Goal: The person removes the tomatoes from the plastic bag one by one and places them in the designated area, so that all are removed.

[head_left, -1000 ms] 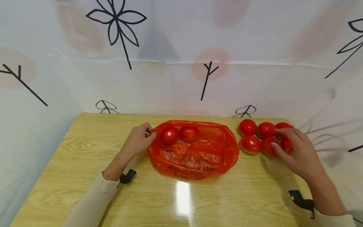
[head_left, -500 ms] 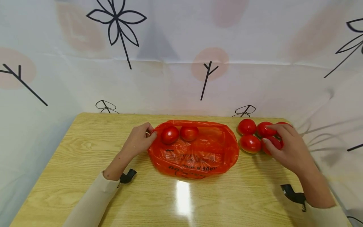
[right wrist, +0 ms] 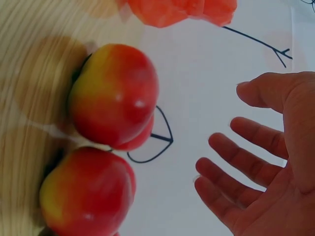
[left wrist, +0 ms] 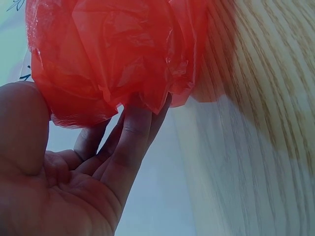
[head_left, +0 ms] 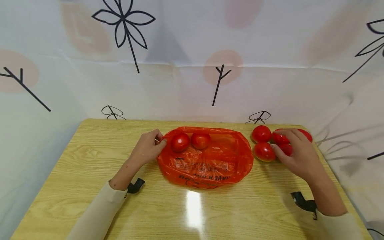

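Note:
My left hand (head_left: 146,149) pinches the left rim of a red plastic bag (head_left: 207,180), which lies with its mouth spread wide. Two shiny red apples (head_left: 180,142) rest inside, toward the back left. In the left wrist view, thumb and fingers meet the crumpled edge of the bag (left wrist: 118,59). Over a cluster of several apples (head_left: 264,152) hovers my right hand (head_left: 300,158), holding nothing and hiding part of the group. The right wrist view shows its fingers (right wrist: 246,164) spread and loosely bent, apart from two red apples with yellow undersides (right wrist: 115,96).
The wooden table (head_left: 99,156) ends at the back against a pale cloth (head_left: 180,90) printed with plants. The cluster sits near the back right corner, beside the bag. Black wrist straps (head_left: 304,201) show at both cuffs.
My right hand has moved left across the apple cluster, uncovering the back right apple. The left hand and the bag have stayed in place.

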The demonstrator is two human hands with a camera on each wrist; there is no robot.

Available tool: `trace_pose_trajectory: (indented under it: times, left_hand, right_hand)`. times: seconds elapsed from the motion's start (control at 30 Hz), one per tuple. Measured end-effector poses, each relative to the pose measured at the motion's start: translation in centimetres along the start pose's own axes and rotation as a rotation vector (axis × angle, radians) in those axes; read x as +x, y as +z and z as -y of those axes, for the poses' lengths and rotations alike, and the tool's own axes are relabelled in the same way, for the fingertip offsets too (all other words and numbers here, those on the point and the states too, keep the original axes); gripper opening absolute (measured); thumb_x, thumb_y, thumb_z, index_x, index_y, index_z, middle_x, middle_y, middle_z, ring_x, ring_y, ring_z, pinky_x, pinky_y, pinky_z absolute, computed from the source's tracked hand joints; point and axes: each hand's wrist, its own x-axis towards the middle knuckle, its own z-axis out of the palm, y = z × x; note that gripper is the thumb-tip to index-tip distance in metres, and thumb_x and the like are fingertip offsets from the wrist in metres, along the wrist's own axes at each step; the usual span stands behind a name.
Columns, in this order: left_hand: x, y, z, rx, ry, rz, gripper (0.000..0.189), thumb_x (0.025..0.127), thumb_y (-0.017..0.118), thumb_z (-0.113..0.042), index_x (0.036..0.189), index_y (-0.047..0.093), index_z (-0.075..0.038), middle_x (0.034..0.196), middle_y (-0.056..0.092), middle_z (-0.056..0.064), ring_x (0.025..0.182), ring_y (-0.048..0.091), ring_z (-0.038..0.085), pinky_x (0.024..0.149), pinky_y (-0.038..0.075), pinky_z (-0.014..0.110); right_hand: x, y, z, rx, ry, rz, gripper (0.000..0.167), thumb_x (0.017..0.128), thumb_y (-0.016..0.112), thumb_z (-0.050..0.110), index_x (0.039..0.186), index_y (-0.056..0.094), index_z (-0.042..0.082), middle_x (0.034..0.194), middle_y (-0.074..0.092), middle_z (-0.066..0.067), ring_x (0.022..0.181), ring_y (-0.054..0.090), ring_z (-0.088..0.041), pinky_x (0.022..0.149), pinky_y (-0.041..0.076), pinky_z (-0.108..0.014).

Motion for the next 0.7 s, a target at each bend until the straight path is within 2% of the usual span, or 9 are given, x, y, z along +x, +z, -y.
trace_pose_trajectory:
  times: [0.07, 0.17, 0.23, 0.3, 0.37, 0.43, 0.53, 0.63, 0.7]
  left_hand:
    - [0.0, 0.0, 0.0, -0.003, 0.0, 0.0, 0.011, 0.1, 0.063, -0.017, 0.097, 0.062, -0.007, 0.09, 0.071, 0.009, 0.069, 0.061, 0.021, 0.057, 0.053, 0.032]
    - [0.0, 0.0, 0.0, -0.009, -0.001, 0.001, 0.011, 0.1, 0.062, -0.017, 0.097, 0.062, -0.007, 0.092, 0.072, 0.01, 0.07, 0.062, 0.021, 0.057, 0.054, 0.032]
    - [-0.1, 0.0, 0.0, -0.01, -0.004, 0.001, 0.011, 0.1, 0.062, -0.017, 0.097, 0.062, -0.007, 0.092, 0.072, 0.01, 0.07, 0.063, 0.021, 0.057, 0.054, 0.032]
    - [0.0, 0.1, 0.1, -0.011, -0.005, 0.001, 0.011, 0.1, 0.062, -0.017, 0.097, 0.062, -0.007, 0.092, 0.072, 0.01, 0.07, 0.062, 0.021, 0.057, 0.054, 0.032]
    - [0.0, 0.1, 0.1, -0.008, -0.007, 0.001, 0.01, 0.1, 0.062, -0.017, 0.097, 0.062, -0.007, 0.091, 0.072, 0.009, 0.069, 0.062, 0.021, 0.056, 0.054, 0.032]
    - [0.0, 0.1, 0.1, -0.005, -0.006, 0.0, 0.01, 0.1, 0.062, -0.017, 0.097, 0.062, -0.007, 0.091, 0.071, 0.009, 0.069, 0.061, 0.021, 0.056, 0.054, 0.032]
    - [0.0, 0.1, 0.1, -0.003, -0.005, 0.003, 0.01, 0.1, 0.062, -0.017, 0.098, 0.062, -0.007, 0.091, 0.072, 0.009, 0.069, 0.061, 0.021, 0.056, 0.054, 0.032]
    - [0.0, 0.1, 0.1, -0.003, -0.003, 0.005, 0.01, 0.1, 0.062, -0.017, 0.098, 0.062, -0.007, 0.092, 0.072, 0.01, 0.07, 0.062, 0.02, 0.056, 0.054, 0.031]
    - [0.0, 0.1, 0.1, -0.004, -0.002, 0.004, 0.01, 0.1, 0.063, -0.017, 0.098, 0.062, -0.007, 0.091, 0.071, 0.009, 0.07, 0.062, 0.02, 0.056, 0.054, 0.032]
  right_hand:
    - [0.2, 0.0, 0.4, 0.007, 0.005, 0.012, 0.053, 0.084, 0.085, 0.004, 0.132, 0.063, 0.002, 0.13, 0.063, -0.021, 0.12, 0.056, -0.042, 0.087, 0.053, -0.059]
    - [0.5, 0.2, 0.7, 0.023, 0.003, 0.019, 0.05, 0.086, 0.084, 0.006, 0.132, 0.064, 0.001, 0.131, 0.062, -0.02, 0.121, 0.056, -0.041, 0.088, 0.052, -0.062]
    - [0.7, 0.4, 0.9, 0.029, -0.005, 0.012, 0.05, 0.086, 0.084, 0.007, 0.131, 0.065, 0.001, 0.131, 0.063, -0.019, 0.121, 0.056, -0.04, 0.096, 0.052, -0.045]
    - [0.8, 0.5, 1.0, 0.032, -0.014, 0.008, 0.049, 0.086, 0.084, 0.007, 0.131, 0.065, 0.002, 0.131, 0.064, -0.017, 0.122, 0.057, -0.038, 0.097, 0.046, -0.026]
    - [1.0, 0.6, 1.1, 0.029, -0.018, 0.011, 0.05, 0.085, 0.085, 0.008, 0.131, 0.066, 0.003, 0.132, 0.064, -0.016, 0.122, 0.058, -0.038, 0.094, 0.045, -0.024]
    - [1.2, 0.6, 1.3, 0.031, -0.019, 0.022, 0.052, 0.084, 0.086, 0.007, 0.132, 0.065, 0.003, 0.132, 0.063, -0.017, 0.122, 0.058, -0.039, 0.096, 0.053, -0.034]
    - [1.4, 0.7, 1.6, 0.034, -0.012, 0.039, 0.053, 0.084, 0.086, 0.007, 0.132, 0.065, 0.002, 0.134, 0.062, -0.018, 0.122, 0.057, -0.04, 0.086, 0.056, -0.064]
    - [1.6, 0.7, 1.9, 0.045, -0.012, 0.039, 0.053, 0.084, 0.087, 0.007, 0.132, 0.065, 0.002, 0.135, 0.062, -0.018, 0.123, 0.057, -0.04, 0.087, 0.055, -0.068]
    - [1.7, 0.8, 2.1, 0.046, -0.014, 0.033, 0.052, 0.084, 0.087, 0.007, 0.132, 0.066, 0.004, 0.135, 0.062, -0.017, 0.124, 0.057, -0.039, 0.089, 0.057, -0.06]
